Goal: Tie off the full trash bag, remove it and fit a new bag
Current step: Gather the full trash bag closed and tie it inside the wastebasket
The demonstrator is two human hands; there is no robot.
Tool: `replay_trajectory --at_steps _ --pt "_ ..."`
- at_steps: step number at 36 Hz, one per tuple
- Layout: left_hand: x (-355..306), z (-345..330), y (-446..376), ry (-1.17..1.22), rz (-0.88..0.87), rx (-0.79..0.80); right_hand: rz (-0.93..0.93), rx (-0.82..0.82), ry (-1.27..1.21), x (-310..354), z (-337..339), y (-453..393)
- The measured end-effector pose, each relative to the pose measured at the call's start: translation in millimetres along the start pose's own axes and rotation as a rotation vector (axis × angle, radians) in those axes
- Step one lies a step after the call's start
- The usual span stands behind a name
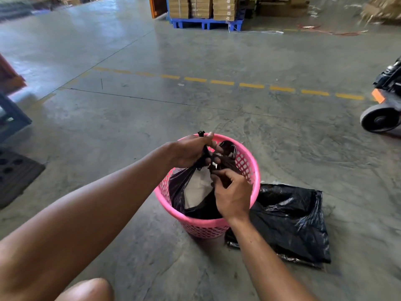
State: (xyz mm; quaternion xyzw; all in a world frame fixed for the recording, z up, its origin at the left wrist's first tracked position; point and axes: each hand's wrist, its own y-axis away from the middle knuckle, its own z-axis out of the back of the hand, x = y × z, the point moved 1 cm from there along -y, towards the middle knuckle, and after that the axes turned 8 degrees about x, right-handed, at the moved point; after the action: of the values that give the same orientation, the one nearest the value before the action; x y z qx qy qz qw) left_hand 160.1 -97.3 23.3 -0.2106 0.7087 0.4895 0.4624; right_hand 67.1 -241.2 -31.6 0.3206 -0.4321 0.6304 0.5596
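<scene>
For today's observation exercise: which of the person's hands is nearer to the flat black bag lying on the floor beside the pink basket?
Right. The right hand works over the basket's near-right side, close to the flat black bag. The left hand grips bag plastic over the far rim, farther away.

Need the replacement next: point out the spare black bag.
In the head view, the spare black bag lies flat on the concrete floor, lower right, against the pink basket.

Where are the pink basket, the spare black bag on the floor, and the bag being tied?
pink basket [249, 164]: head view, on its far right perforated wall.
spare black bag [290, 220]: head view, middle of its flat sheet.
bag being tied [176, 187]: head view, on its left side inside the basket.
</scene>
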Motion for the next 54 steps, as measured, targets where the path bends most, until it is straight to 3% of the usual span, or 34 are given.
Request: replay_trajectory --at_steps 3,7,10,15,19,23,30,32,36,42,48,51,54 --pt "3 -5 3 -0.372 -0.144 -0.121 -0.038 0.043 0.011 -7 0 -1" --pt "24 1 12 -1.353 -0.502 -0.256 0.070 -0.119 0.068 1 18 -19" --pt "44 1 22 -1.631 -0.737 -0.263 0.141 -0.081 0.106 10 29 -45" --pt "58 3 20 -1.669 -0.827 -0.281 0.278 0.382 0.243 28 34 -87" --pt "60 -1 16 -1.674 -0.830 -0.284 0.200 0.619 0.323 37 37 -97" --pt "68 -3 13 -1.603 -0.817 -0.310 0.191 0.547 0.376 34 42 -98" --pt "70 -5 19 -1.218 -0.752 -0.390 0.141 0.518 0.346 18 53 -94" --pt "71 1 22 -1.279 -0.691 -0.490 0.139 0.509 0.323 12 56 -94" --pt "86 21 25 -1.534 -0.454 -0.689 0.137 0.535 0.358 -3 58 -95" --pt "108 41 34 -1.693 0.114 -0.590 0.049 0.540 0.590 -37 59 -85" --pt "102 36 34 -1.810 0.424 -0.482 0.029 0.531 0.861 -40 51 -76" --pt "99 37 35 -1.782 0.362 -0.453 0.006 0.502 0.929 -37 49 -76" --pt "102 53 40 -1.553 0.102 -0.406 -0.010 0.448 0.901 -36 53 -79"
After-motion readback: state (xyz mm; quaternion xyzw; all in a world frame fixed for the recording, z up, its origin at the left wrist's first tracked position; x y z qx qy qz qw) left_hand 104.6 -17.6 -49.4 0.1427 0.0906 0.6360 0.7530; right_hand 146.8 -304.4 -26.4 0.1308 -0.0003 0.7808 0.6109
